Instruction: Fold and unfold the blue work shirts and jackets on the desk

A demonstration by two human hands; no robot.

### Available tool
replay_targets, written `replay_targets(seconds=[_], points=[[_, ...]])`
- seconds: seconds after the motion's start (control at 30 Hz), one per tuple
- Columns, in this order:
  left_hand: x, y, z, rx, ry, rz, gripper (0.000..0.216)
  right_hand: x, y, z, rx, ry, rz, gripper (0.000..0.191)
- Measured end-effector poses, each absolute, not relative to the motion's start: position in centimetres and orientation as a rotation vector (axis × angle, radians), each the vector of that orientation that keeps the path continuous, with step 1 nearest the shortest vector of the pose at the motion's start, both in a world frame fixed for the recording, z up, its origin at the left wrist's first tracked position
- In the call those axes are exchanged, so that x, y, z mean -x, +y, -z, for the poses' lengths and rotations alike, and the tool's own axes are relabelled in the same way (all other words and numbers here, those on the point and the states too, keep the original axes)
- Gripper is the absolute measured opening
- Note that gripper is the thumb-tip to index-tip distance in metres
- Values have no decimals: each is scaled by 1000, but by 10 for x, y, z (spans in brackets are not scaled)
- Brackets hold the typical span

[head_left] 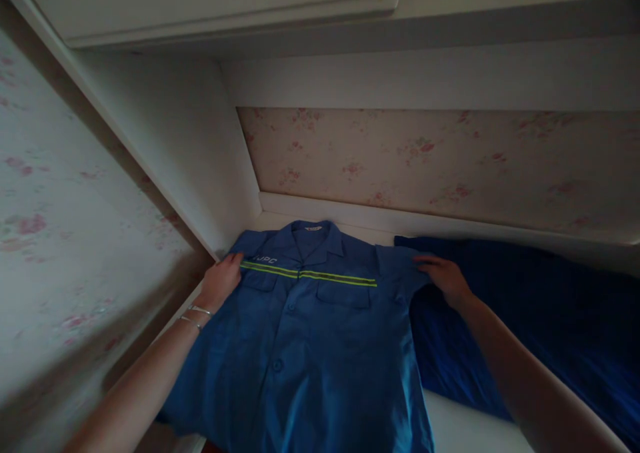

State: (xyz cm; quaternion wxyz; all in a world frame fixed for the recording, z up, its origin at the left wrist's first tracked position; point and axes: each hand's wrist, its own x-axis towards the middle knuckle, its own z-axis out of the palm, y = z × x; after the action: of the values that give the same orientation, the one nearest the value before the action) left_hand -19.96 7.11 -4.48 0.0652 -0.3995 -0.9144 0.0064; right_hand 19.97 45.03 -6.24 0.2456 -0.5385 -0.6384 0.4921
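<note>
A blue short-sleeved work shirt (300,333) lies front up on a white surface, collar toward the wall. Yellow-green stripes cross its chest above two flap pockets, and white letters show at the left. My left hand (223,283), with thin bracelets at the wrist, is closed on the shirt's left-side sleeve in view. On the opposite side, my right hand (444,278) grips the other sleeve near its hem, fingers pointing inward. The shirt's lower part hangs toward me, past the bottom of the view.
Darker blue cloth (525,306) lies to the right, partly under my right forearm. A white side panel (185,140) rises at the left. Overhead, a white cabinet (225,6) juts out. Floral wallpaper (425,153) covers the back wall.
</note>
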Motion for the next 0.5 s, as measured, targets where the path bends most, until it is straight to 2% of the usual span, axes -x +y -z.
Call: replay_targets(seconds=[0.23,0.37,0.43,0.5], points=[[208,62,11,606,-2834,-77,52,-263,442,59,1629,-1352,-1541,73],[175,87,-5,704,-2642,-36,47,-273,429,53,1604,-1351,-1670,94],[152,115,-1,987,-2569,85,45,-270,422,50,1566,-1403,-1716,90],[133,149,14,1293,-2545,237,44,-265,416,53,1582,-1446,-1717,75]])
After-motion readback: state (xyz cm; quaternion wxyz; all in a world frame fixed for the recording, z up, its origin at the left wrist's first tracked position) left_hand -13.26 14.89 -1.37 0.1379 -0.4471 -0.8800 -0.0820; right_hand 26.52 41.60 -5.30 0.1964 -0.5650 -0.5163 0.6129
